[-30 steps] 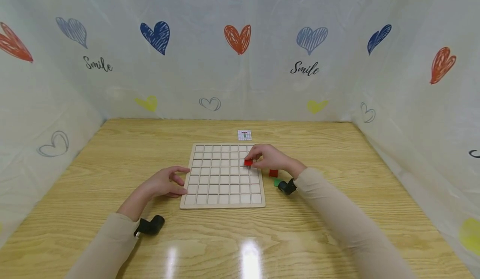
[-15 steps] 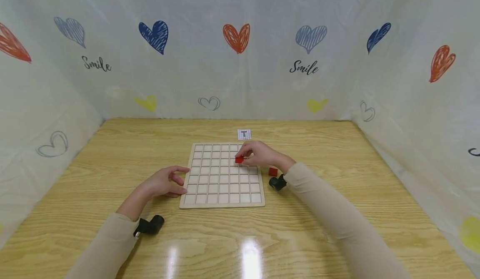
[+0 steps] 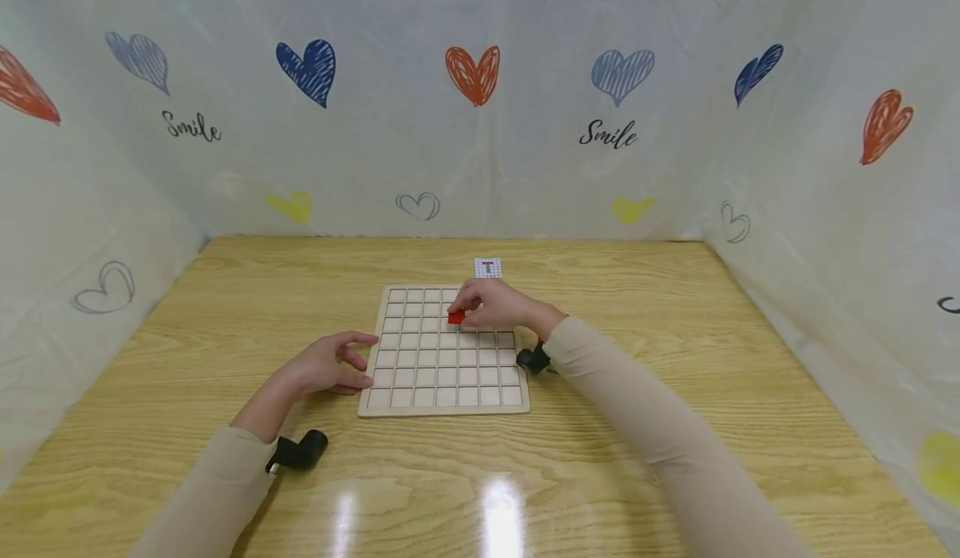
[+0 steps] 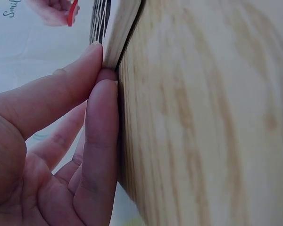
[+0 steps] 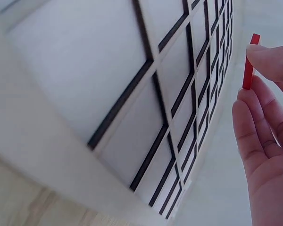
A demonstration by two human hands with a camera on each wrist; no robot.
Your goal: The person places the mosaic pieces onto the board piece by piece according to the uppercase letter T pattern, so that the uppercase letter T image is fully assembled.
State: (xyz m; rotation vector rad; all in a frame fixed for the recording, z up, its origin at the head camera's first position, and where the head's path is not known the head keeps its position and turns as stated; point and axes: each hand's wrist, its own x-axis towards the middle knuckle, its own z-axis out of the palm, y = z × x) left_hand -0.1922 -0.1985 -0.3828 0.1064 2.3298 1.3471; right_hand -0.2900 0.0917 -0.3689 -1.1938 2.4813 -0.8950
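Note:
A square wooden board (image 3: 444, 412) marked with a grid of square cells lies on the table. My right hand (image 3: 501, 304) is over the board's far part and pinches a thin red square tile (image 3: 456, 318) between thumb and fingers. In the right wrist view that tile (image 5: 249, 63) is edge-on and apart from the board. My left hand (image 3: 324, 364) touches the board's left edge with thumb and fingertips spread along it. Up close, the left thumb and fingers (image 4: 101, 108) lie against the board's side.
Behind the board lies a small printed grid card (image 3: 487, 267) with a coloured T shape. Right of the board, a red piece (image 3: 542, 340) and a green piece (image 3: 552, 369) are mostly hidden by my right arm. A white heart-printed curtain (image 3: 360, 149) stands behind the table.
My right hand has moved left across the board with the red tile pinched in it. The left hand stays at the board's left edge.

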